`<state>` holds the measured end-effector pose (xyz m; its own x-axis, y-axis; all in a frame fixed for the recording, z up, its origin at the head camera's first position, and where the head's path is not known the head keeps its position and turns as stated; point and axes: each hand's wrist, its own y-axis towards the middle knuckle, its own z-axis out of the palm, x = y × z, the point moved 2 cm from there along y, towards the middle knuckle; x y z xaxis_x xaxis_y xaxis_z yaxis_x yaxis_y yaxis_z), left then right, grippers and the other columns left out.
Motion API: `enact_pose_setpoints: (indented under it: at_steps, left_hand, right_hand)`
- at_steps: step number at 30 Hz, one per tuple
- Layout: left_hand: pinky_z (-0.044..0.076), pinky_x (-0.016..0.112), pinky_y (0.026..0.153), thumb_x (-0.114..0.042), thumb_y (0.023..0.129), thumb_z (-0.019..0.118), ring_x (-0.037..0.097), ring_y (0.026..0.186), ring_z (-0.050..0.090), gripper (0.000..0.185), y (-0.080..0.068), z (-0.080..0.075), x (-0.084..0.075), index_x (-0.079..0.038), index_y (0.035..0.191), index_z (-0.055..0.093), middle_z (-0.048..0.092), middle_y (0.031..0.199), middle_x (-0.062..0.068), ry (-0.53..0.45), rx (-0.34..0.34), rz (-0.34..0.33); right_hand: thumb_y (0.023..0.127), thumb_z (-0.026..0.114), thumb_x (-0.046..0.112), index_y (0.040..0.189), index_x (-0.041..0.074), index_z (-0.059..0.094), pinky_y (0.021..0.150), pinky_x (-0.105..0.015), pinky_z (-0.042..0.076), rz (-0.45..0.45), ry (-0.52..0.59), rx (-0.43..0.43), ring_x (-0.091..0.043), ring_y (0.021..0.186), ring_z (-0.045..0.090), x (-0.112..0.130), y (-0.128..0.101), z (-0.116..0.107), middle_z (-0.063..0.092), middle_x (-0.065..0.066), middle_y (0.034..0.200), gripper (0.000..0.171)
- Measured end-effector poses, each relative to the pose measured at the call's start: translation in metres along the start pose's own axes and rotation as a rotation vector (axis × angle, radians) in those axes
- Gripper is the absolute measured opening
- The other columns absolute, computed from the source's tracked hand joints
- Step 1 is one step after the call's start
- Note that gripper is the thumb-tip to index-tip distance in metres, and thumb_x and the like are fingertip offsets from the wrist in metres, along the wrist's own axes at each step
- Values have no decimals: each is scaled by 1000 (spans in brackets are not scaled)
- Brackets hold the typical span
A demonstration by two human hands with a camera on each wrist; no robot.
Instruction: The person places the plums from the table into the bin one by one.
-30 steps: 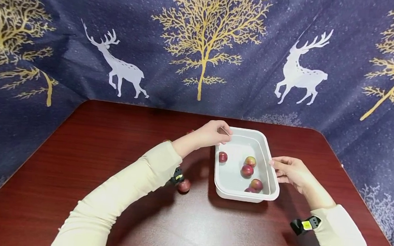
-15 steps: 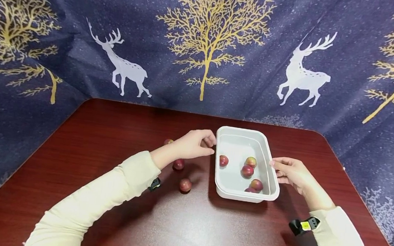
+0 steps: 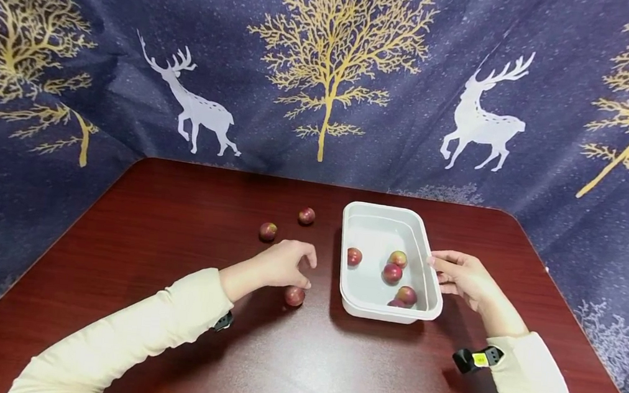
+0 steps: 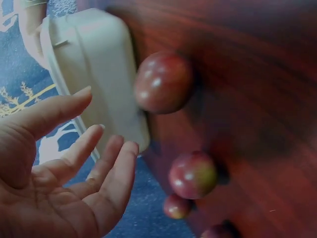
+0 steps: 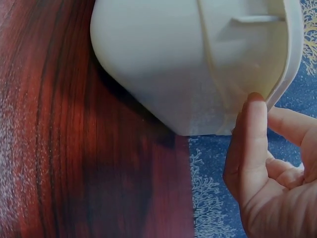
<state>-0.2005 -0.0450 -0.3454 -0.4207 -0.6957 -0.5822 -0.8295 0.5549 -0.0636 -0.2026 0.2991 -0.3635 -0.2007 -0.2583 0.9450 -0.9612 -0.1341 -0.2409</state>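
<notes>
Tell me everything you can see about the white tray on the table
The white tray is a deep rectangular tub with rounded corners and a rolled rim, apparently smooth plastic. It sits upright and flat on the dark red wooden table, right of centre, its long side running away from the person. Inside lie several small red-and-yellow fruits, loosely scattered toward the near end. The right hand touches its right rim with a fingertip. The left hand is apart from it, beside a loose fruit.

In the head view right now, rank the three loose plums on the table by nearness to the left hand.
1. Front plum, under the left hand's fingertips.
2. Left plum, beyond the hand.
3. Back plum, farthest, nearer the white tray.
</notes>
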Motion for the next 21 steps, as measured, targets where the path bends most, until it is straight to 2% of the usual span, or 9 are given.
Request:
enact_pose_setpoints:
  at_steps: [4, 8, 15, 21]
  left_hand:
    - [46, 28, 69, -11, 68, 80, 16, 77, 57, 32, -8, 5, 8, -6, 94, 63, 66, 87, 9, -44, 40, -46]
    - [48, 27, 75, -13, 68, 80, 15, 84, 61, 33, -12, 13, 17, -5, 95, 63, 68, 87, 5, -92, 85, -76]
    - [45, 21, 65, -12, 66, 81, 7, 70, 54, 31, -17, 25, 30, -6, 90, 62, 63, 76, -1, -175, 125, -115]
    - [50, 22, 58, -6, 67, 80, 8, 62, 55, 31, -16, 28, 32, -3, 91, 60, 61, 74, 2, -276, 128, -151]
  right_hand:
    - [96, 55, 17, 119, -3, 52, 63, -25, 57, 1, 13, 2, -8, 68, 65, 0, -1, 3, 67, 9, 78, 31]
    - [96, 55, 17, 115, 2, 54, 63, -25, 57, 0, 52, 11, -8, 69, 66, -4, -2, 3, 68, 8, 79, 25]
    - [95, 57, 18, 102, 17, 60, 63, -25, 57, -34, 127, 52, -9, 69, 67, -10, -2, 3, 70, 7, 81, 7]
    - [96, 55, 15, 102, 13, 58, 62, -24, 57, -8, 145, 22, -8, 67, 66, -4, -3, 6, 69, 6, 78, 8]
